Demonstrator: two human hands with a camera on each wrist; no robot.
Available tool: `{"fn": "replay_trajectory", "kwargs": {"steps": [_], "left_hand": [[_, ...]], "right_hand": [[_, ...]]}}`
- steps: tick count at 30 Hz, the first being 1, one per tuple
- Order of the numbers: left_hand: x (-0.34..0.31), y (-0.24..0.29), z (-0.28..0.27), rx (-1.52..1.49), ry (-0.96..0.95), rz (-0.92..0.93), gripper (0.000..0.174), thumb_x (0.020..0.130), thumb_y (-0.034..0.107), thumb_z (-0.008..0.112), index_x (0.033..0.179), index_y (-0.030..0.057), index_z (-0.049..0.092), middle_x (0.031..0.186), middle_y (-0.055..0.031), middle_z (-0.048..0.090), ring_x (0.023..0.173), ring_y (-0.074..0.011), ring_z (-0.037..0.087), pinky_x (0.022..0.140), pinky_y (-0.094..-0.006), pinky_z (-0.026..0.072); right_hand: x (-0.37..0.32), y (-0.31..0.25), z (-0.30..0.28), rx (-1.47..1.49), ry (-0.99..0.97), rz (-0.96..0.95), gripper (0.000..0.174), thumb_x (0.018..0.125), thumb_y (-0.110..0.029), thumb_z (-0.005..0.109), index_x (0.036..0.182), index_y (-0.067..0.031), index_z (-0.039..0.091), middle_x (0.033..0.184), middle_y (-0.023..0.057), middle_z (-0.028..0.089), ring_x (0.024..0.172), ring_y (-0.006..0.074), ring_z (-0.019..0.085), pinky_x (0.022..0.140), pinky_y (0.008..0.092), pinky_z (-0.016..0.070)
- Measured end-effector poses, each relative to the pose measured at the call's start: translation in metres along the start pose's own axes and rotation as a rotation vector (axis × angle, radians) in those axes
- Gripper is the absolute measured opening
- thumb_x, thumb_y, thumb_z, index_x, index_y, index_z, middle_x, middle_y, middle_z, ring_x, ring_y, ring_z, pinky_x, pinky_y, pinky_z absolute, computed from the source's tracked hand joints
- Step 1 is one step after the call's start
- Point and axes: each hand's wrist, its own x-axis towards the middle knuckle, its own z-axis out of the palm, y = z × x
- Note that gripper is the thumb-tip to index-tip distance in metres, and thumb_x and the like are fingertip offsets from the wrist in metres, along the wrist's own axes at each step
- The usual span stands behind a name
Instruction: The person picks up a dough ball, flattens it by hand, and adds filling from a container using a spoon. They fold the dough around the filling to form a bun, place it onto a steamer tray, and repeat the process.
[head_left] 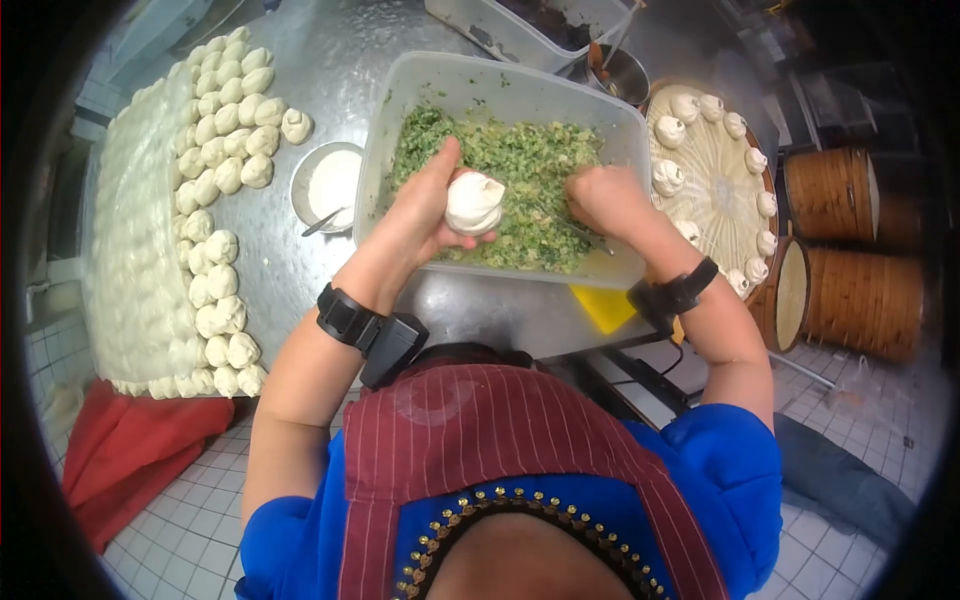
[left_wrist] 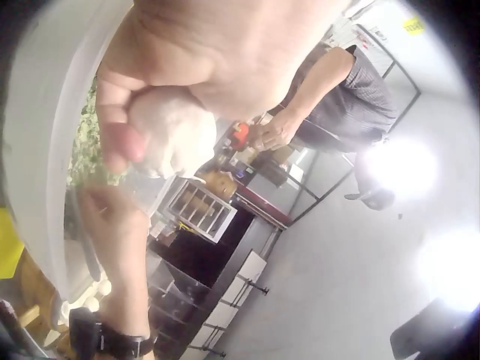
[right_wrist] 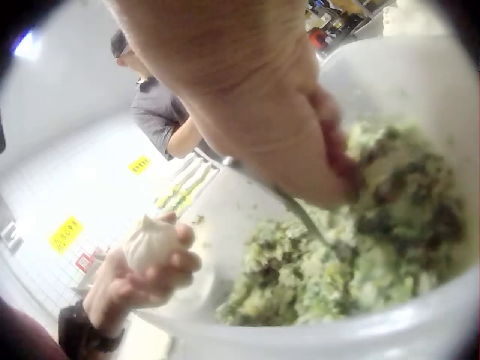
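Left of the tub (head_left: pixel 385 140), rows of dough pieces (head_left: pixel 225 150) lie on the bench (head_left: pixel 330 60). Over the tub's near-left part, the left hand (head_left: pixel 415 215) has its grip curled round a pleated bun (head_left: pixel 473 202). At the tub's right side, the right hand (head_left: pixel 600 198) has its grip closed on a thin utensil (right_wrist: pixel 300 214). This slants down into the green filling (head_left: pixel 520 150). The bun sits just left of that hand. A steamer tray (head_left: pixel 715 190) lies beyond the tub's right wall.

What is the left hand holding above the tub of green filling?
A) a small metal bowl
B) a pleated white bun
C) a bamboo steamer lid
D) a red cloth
B: in the head view the left hand grips a pleated white bun over the tub.
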Motion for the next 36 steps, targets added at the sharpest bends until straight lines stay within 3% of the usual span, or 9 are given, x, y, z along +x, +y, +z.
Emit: {"fn": "replay_trajectory", "kwargs": {"steps": [5,7,10,14,16,23,25,28,36], "left_hand": [[-0.002,-0.002,0.003,-0.042,-0.022,-0.016,0.068,0.099,0.051,0.023,0.094,-0.0042,0.062,0.072,-0.0186,0.063,0.054,-0.024,0.065,0.036,-0.0244,0.0507],[0.0,-0.003,0.003,-0.05,-0.043,-0.011,0.068,0.099,0.051,0.023,0.094,-0.0046,0.061,0.072,-0.0191,0.063,0.054,-0.0242,0.065,0.036,-0.0246,0.0506],[0.001,-0.002,0.007,-0.06,-0.066,-0.007,0.067,0.099,0.05,0.023,0.093,-0.0052,0.061,0.072,-0.02,0.063,0.054,-0.0245,0.065,0.036,-0.0249,0.0504],[-0.004,-0.003,0.013,-0.027,-0.027,-0.014,0.066,0.099,0.049,0.024,0.094,-0.0053,0.061,0.073,-0.0209,0.063,0.054,-0.0246,0.065,0.036,-0.0253,0.0506],[-0.008,-0.004,0.014,-0.034,-0.029,-0.006,0.066,0.099,0.049,0.024,0.095,-0.0052,0.061,0.074,-0.0207,0.063,0.055,-0.0245,0.065,0.036,-0.0251,0.0508],[-0.01,-0.006,0.007,-0.058,-0.013,0.011,0.065,0.099,0.049,0.024,0.096,-0.0048,0.06,0.074,-0.0196,0.063,0.056,-0.0236,0.065,0.038,-0.0244,0.0523],[-0.009,-0.007,0.005,-0.063,-0.029,0.014,0.065,0.099,0.049,0.024,0.096,-0.0047,0.06,0.074,-0.0193,0.063,0.056,-0.0235,0.065,0.038,-0.0243,0.0526],[-0.007,-0.007,0.005,-0.065,-0.04,0.011,0.065,0.099,0.049,0.023,0.096,-0.0047,0.06,0.074,-0.019,0.063,0.056,-0.0233,0.065,0.038,-0.0239,0.0528],[-0.01,-0.006,0.006,-0.041,-0.006,-0.005,0.065,0.099,0.049,0.023,0.097,-0.0047,0.06,0.073,-0.0187,0.063,0.055,-0.0234,0.065,0.038,-0.0242,0.0528]], "right_hand": [[-0.003,0.009,-0.017,0.148,0.134,0.034,0.01,0.074,-0.012,0.061,0.075,-0.0024,0.064,0.076,0.0134,0.064,0.066,0.031,0.063,0.062,0.0383,0.0497],[-0.011,0.006,-0.046,0.565,0.131,0.216,0.013,0.074,-0.013,0.063,0.08,-0.0011,0.065,0.074,0.0125,0.064,0.064,0.026,0.062,0.062,0.0337,0.049],[-0.017,0.01,-0.047,0.893,0.201,0.266,0.014,0.075,-0.014,0.062,0.079,-0.0021,0.067,0.075,0.0133,0.065,0.066,0.0264,0.063,0.063,0.0361,0.0489],[-0.018,0.008,-0.039,0.575,0.246,0.168,0.012,0.076,-0.013,0.061,0.078,-0.0027,0.067,0.077,0.0133,0.066,0.069,0.0278,0.063,0.066,0.0375,0.0501],[-0.016,0.014,-0.023,0.146,0.264,0.108,0.011,0.075,-0.012,0.063,0.082,-0.0036,0.066,0.08,0.0142,0.065,0.076,0.0304,0.063,0.069,0.0377,0.0504],[-0.005,0.023,-0.014,0.085,0.152,0.139,0.011,0.075,-0.011,0.063,0.082,-0.0043,0.067,0.084,0.0143,0.066,0.079,0.0326,0.063,0.07,0.0407,0.0506],[-0.004,0.025,-0.011,0.053,0.187,0.116,0.012,0.076,-0.014,0.059,0.072,-0.004,0.066,0.078,0.0158,0.065,0.076,0.0324,0.064,0.07,0.0421,0.0517],[-0.002,0.024,-0.017,0.105,0.156,0.119,0.014,0.075,-0.015,0.06,0.072,-0.0034,0.066,0.079,0.0164,0.066,0.076,0.0327,0.064,0.07,0.0425,0.0518],[0.013,0.018,-0.007,-0.024,0.025,0.192,0.016,0.075,-0.018,0.062,0.073,-0.0029,0.068,0.08,0.0161,0.067,0.076,0.032,0.065,0.07,0.0392,0.0521]]}}
